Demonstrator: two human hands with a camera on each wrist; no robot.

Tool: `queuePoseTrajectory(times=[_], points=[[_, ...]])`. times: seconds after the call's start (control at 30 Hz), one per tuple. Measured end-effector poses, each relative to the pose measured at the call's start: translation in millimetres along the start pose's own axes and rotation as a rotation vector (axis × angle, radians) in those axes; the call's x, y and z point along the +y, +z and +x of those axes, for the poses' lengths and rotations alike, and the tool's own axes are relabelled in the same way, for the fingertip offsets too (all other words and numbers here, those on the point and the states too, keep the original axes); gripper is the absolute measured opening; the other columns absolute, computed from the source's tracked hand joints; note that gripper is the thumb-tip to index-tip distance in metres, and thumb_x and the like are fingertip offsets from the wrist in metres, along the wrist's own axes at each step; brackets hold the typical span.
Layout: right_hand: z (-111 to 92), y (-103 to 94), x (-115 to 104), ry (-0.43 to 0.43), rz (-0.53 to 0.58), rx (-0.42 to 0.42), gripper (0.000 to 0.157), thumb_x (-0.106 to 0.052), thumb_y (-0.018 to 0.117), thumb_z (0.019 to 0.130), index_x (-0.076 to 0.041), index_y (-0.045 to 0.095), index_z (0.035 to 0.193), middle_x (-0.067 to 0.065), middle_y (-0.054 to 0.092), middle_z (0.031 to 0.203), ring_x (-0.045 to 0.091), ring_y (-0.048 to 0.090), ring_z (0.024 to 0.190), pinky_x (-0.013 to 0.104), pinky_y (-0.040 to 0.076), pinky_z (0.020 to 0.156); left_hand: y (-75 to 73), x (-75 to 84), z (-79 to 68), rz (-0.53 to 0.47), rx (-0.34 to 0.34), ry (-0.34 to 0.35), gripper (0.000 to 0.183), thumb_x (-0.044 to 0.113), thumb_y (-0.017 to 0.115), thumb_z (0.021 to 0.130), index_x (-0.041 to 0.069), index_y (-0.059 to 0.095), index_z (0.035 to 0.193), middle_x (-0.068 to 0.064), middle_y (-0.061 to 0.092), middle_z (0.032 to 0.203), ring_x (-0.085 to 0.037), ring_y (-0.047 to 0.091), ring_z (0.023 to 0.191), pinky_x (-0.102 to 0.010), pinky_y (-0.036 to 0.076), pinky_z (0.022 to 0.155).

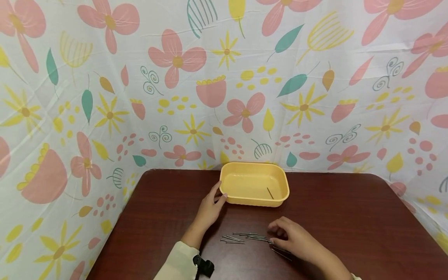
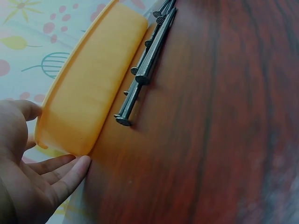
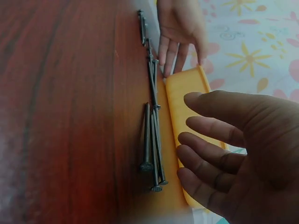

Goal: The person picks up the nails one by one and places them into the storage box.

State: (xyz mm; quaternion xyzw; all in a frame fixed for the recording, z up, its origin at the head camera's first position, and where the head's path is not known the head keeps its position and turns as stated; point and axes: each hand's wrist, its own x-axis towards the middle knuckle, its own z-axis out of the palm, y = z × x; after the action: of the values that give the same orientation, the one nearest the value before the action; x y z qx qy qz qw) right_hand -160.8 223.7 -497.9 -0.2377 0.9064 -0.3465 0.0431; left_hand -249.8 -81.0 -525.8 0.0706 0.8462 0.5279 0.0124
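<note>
Cream sleeve [image 1: 176, 261] up front; left hand [image 1: 209, 210] against yellow tray [image 1: 252, 202], fingers loosely spread. Right hand's [image 1: 295, 239] fingers parted, empty, beside loose nails [image 3: 147, 135]. Looks barely started: one nail [image 1: 270, 193] in, several left.

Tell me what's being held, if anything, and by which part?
The left hand holds the yellow tray by its left end; the right hand holds nothing.
</note>
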Motion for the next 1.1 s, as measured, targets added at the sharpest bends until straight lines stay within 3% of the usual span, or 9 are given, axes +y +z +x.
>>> queuePoseTrajectory(times=[0.33, 0.67, 0.93, 1.1], points=[[-10, 3.6, 1, -0.020, -0.048, -0.071, 0.027, -0.034, 0.078, 0.089, -0.020, 0.066, 0.108, -0.009, 0.059, 0.101, -0.001, 0.055, 0.086, 0.023, 0.050, 0.072, 0.7, -1.1, -1.2, 0.008, 0.004, -0.010, 0.060, 0.048, 0.051, 0.104, 0.034, 0.030, 0.159, -0.008, 0.042, 0.159, -0.030, 0.061, 0.129, -0.051, 0.052, 0.101], [-12, 9.2, 4, -0.041, -0.066, -0.054, 0.024, -0.022, 0.081, 0.086, -0.021, 0.064, 0.104, -0.011, 0.055, 0.095, -0.002, 0.052, 0.083, 0.022, 0.048, 0.070, 1.6, -2.6, -1.2, 0.014, 0.005, -0.010, 0.059, 0.043, 0.052, 0.105, 0.036, 0.030, 0.159, -0.009, 0.043, 0.158, -0.029, 0.061, 0.128, -0.050, 0.053, 0.100], [-11, 8.0, 4, -0.027, -0.050, -0.051, 0.016, -0.019, 0.078, 0.089, -0.023, 0.064, 0.097, -0.012, 0.055, 0.090, -0.003, 0.052, 0.080, 0.022, 0.047, 0.068, 1.0, -0.5, -0.4, 0.020, 0.010, -0.004, 0.060, 0.047, 0.052, 0.104, 0.034, 0.031, 0.159, -0.008, 0.042, 0.159, -0.029, 0.061, 0.128, -0.050, 0.052, 0.101], [-10, 9.2, 7, -0.061, -0.053, -0.018, 0.016, -0.017, 0.077, 0.089, -0.023, 0.064, 0.094, -0.014, 0.056, 0.089, -0.004, 0.052, 0.079, 0.022, 0.047, 0.067, 1.5, -1.1, 0.6, 0.020, 0.012, -0.005, 0.061, 0.050, 0.052, 0.103, 0.035, 0.031, 0.159, -0.008, 0.043, 0.158, -0.028, 0.062, 0.128, -0.049, 0.052, 0.101]])
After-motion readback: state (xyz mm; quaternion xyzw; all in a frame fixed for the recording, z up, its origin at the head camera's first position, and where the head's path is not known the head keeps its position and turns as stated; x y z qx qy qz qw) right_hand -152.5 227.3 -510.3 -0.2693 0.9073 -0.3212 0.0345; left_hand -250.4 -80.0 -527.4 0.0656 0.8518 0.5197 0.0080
